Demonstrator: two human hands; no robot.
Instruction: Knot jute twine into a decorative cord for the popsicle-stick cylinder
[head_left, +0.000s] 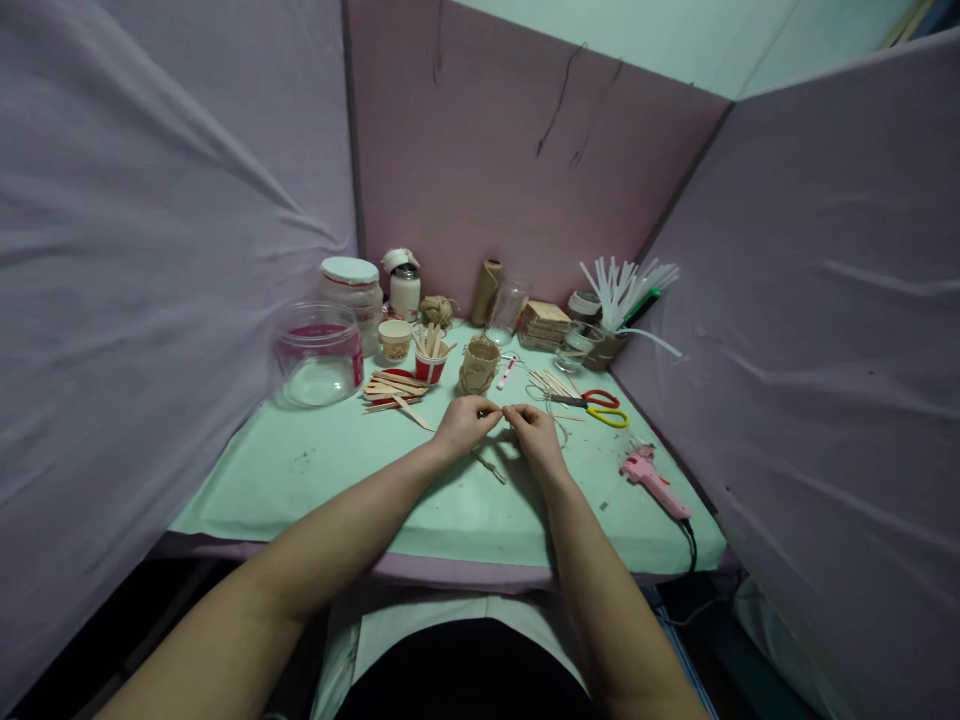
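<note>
My left hand (466, 425) and my right hand (531, 430) meet over the table, each with thumb and forefinger pinched. A thin brown twine (491, 466) hangs below my left hand, with a frayed, knotted-looking end, and more loops show beside my right hand. The short stretch between the fingertips is too small to make out clearly. Just behind my left hand stands a small twine-wrapped jar (478, 366). A pink-and-white stick (507, 372) lies beside it. Scissors (592, 402) with red and yellow handles rest right of my right hand, near thin wooden sticks (553, 383).
A pink glue gun (657, 482) lies at the right edge, its cord hanging off. Left are a large clear jar (319, 360), a red cup (430, 368) and wooden craft sticks (394, 388). Glue sticks (619, 290) stand at back right. Cloth walls (180, 230) enclose the table.
</note>
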